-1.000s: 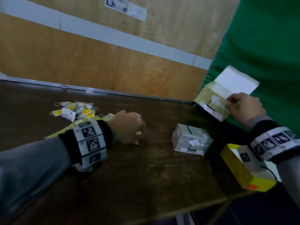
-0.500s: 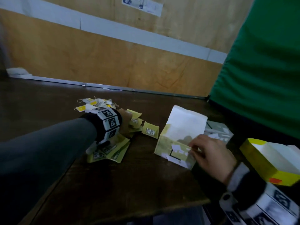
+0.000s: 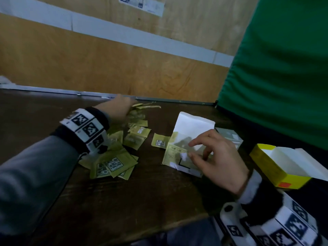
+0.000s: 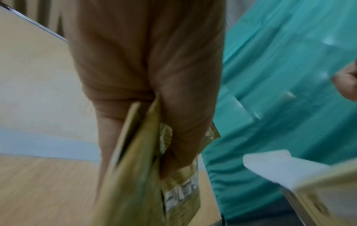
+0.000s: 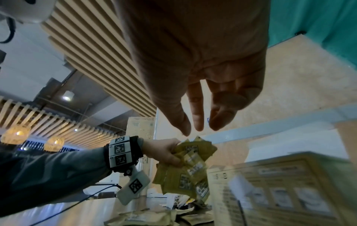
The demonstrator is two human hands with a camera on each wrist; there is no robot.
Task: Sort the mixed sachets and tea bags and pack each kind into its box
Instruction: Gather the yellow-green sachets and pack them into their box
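My left hand [image 3: 130,108] grips a bunch of olive-green sachets [image 3: 148,106] lifted off the dark table [image 3: 124,201]; the same bunch [image 4: 152,171] fills the left wrist view. More sachets [image 3: 113,162] lie scattered under my left wrist. The pale green box [image 3: 177,157] stands right of them, its white lid [image 3: 191,125] tipped up. My right hand [image 3: 197,150] hovers at the box front with fingers loosely spread and empty; the right wrist view shows its fingers [image 5: 197,116] straight above the box [image 5: 280,183]. White-and-yellow tea bags [image 5: 179,201] lie low behind the sachets.
A grey box [image 3: 230,137] stands just behind the pale green one. An open yellow box [image 3: 276,167] sits at the table's right edge. A plywood wall [image 3: 106,68] closes the back, a green curtain [image 3: 284,77] the right side.
The pale green box came from the far right to the table's middle and my right hand loosened off it. My left hand went into the sachets and rose holding a bunch.
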